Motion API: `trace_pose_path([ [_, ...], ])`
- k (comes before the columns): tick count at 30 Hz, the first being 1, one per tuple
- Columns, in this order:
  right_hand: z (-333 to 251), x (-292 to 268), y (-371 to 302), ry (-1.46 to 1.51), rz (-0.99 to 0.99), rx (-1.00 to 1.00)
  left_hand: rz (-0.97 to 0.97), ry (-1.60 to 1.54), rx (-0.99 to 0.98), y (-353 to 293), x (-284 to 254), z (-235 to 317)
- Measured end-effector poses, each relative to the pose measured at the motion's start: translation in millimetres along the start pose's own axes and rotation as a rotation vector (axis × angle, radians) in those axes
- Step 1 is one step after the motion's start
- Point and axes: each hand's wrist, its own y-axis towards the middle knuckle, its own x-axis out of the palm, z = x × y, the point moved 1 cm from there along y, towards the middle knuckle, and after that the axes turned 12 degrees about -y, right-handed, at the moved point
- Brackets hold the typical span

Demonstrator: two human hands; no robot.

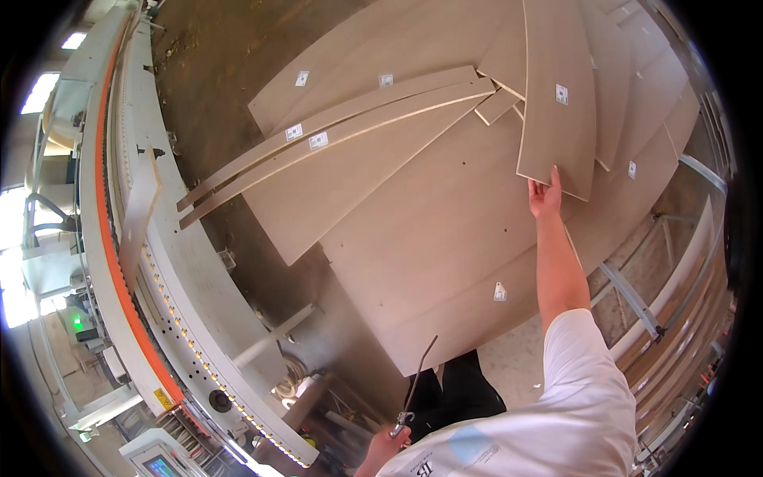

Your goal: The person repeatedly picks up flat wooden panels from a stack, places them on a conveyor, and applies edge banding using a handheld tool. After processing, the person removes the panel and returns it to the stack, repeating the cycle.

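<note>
Reaching forward on the right, my right hand [545, 197] grips the near end of a long brown board [552, 131]. Its thumb lies on top and the fingers go under the edge. The board bears a white label and rests over other brown panels. Low in the view, close to my body, my left hand [385, 451] is closed around an air blow gun [404, 420]. A long thin bent nozzle points up and away from it. Below the boards spreads a large brown panel [429, 230] with a label near its front edge.
Two narrow strips [338, 131] lie across the stack toward the left. A long machine [179, 262] with an orange band runs along the left side, with another panel [141, 219] leaning on it. At bottom left is a control screen [161, 465]. Metal rack bars [632, 298] stand at right.
</note>
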Motion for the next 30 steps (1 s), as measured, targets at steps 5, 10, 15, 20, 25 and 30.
trace_pose_path([
  [5, -4, -12, 7, 0.062, -0.17, 0.025, -0.038, -0.11, 0.032, -5, 1, 30],
  [10, -9, -81, -61, 0.007, -0.16, -0.025, -0.07, -0.206, 0.154, 4, 3, 19],
  [15, -22, -183, -143, 0.055, -0.228, -0.015, -0.074, -0.14, 0.155, -21, 9, 34],
  [20, -73, -189, -255, 0.232, -0.333, -0.147, -0.102, -0.184, 0.335, -32, 5, 17],
  [25, -111, -205, -305, 0.182, -0.415, -0.235, -0.209, -0.277, 0.406, -48, -8, 10],
  [30, -103, -271, -393, 0.111, -0.435, -0.246, -0.43, -0.527, 0.444, -52, -18, 2],
])
